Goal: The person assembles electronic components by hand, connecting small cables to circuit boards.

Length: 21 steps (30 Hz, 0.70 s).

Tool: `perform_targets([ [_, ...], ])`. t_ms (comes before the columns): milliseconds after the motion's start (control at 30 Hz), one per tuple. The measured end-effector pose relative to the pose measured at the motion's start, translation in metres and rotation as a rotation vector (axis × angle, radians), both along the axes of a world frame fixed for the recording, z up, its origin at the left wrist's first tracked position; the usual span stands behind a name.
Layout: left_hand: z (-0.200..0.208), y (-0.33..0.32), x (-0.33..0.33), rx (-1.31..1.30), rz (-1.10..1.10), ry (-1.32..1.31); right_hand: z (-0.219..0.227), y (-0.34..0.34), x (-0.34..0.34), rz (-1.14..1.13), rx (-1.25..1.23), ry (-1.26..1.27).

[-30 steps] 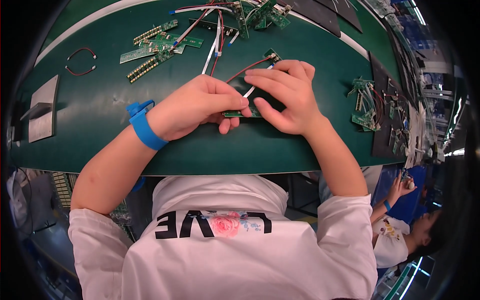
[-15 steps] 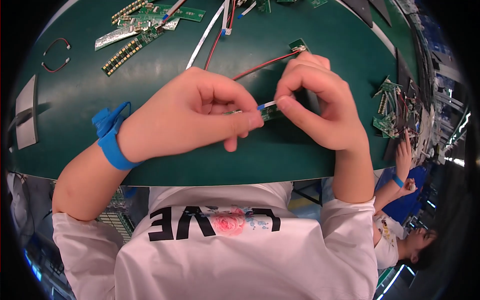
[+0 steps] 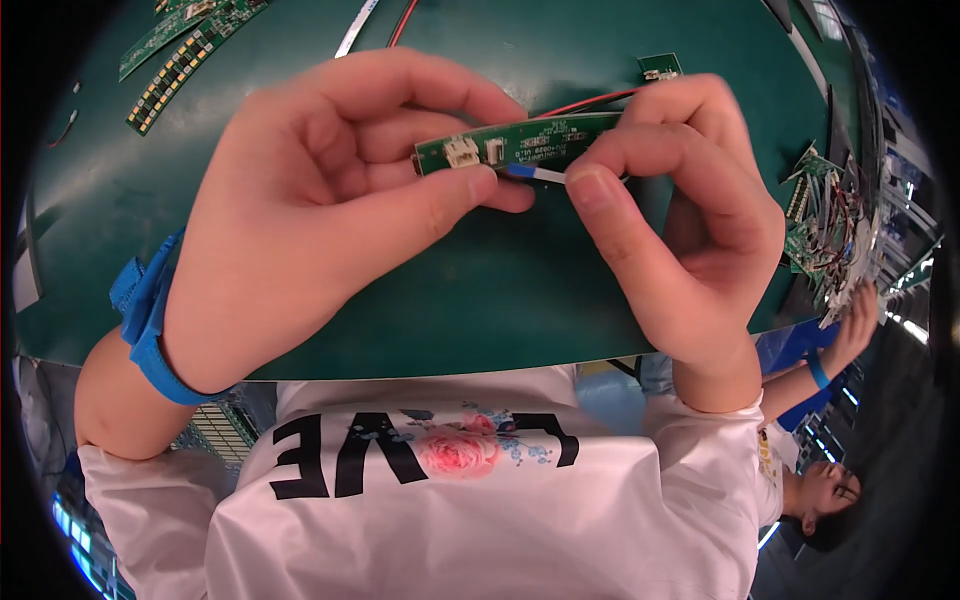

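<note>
My left hand [image 3: 330, 190] grips a narrow green circuit board [image 3: 545, 140] by its left end, thumb below and fingers behind. White connector sockets [image 3: 462, 152] show on the board's face near my thumb. Between thumb and forefinger my right hand [image 3: 670, 190] pinches a flat white ribbon cable [image 3: 548, 175]. The cable's blue tip [image 3: 521, 171] lies just beside the smaller socket; whether it is inserted I cannot tell. A red and black wire [image 3: 585, 102] runs behind the board toward a small green board [image 3: 658, 68] beyond my right hand.
Strip-shaped circuit boards [image 3: 185, 75] lie at the far left on the green table [image 3: 450, 300]. A white ribbon cable [image 3: 357, 28] and a red wire [image 3: 402, 22] lie at the far edge. At right, a co-worker's hand [image 3: 857, 318] is beside a pile of boards and wires [image 3: 825, 235].
Both hands have come up closer with the board, which is now tilted so its sockets face me. My right hand still pinches the ribbon cable. The co-worker's hand has shifted.
</note>
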State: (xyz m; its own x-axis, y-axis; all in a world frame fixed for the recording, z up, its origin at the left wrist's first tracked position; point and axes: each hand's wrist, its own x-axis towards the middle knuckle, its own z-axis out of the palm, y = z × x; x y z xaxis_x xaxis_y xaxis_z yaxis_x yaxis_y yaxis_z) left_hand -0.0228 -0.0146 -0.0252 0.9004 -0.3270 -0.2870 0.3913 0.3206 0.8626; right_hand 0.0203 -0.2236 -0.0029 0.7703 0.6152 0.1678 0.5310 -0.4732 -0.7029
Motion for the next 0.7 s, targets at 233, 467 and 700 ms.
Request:
perform_targets([
  [233,0.004,-0.003,0.000,-0.041,0.014,0.093,-0.011,-0.002,-0.004,-0.015,0.121,-0.096],
  [467,0.007,-0.005,0.003,-0.024,-0.032,0.131,-0.009,-0.007,-0.002,-0.005,0.123,0.011],
  [700,0.005,-0.005,0.004,-0.008,-0.030,0.149,-0.012,-0.007,-0.002,-0.004,0.151,0.052],
])
